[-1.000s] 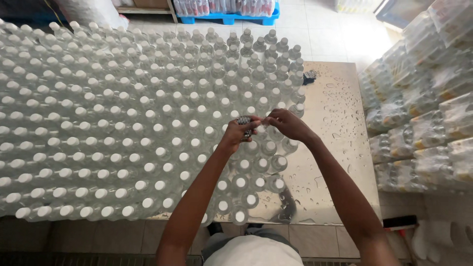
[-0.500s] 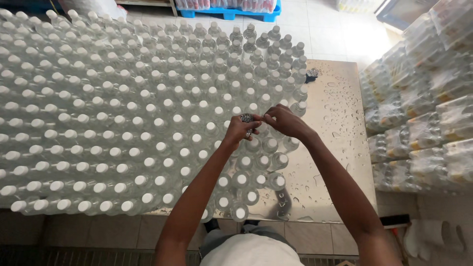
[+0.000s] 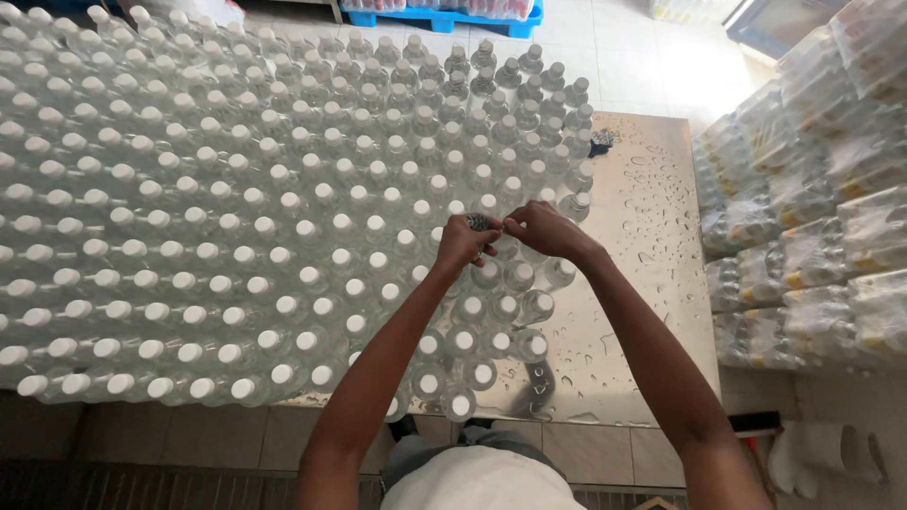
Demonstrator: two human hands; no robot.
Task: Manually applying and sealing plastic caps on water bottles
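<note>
Clear plastic bottles with white caps [image 3: 283, 236] cover nearly the whole steel worktop [image 3: 652, 255]; they are far too many for us to count exactly, certainly some hundreds, standing upright and touching each other in tight rows. We have two hands above the right edge of this crowd. Our left hand [image 3: 463, 242] is closed around a small dark cap-like piece [image 3: 480, 222], and our right hand [image 3: 543, 229] pinches at the same piece from the other side, so both hands meet there. What this piece is exactly, we cannot tell, because the fingers hide most of it. One similar dark piece [image 3: 601, 139] lies alone on the wet worktop near the far bottles. On the right, stacked packs of bottles in clear film [image 3: 812, 217] are cut off by the edge. One blue pallet [image 3: 444, 19] shows only partly at the top.
</note>
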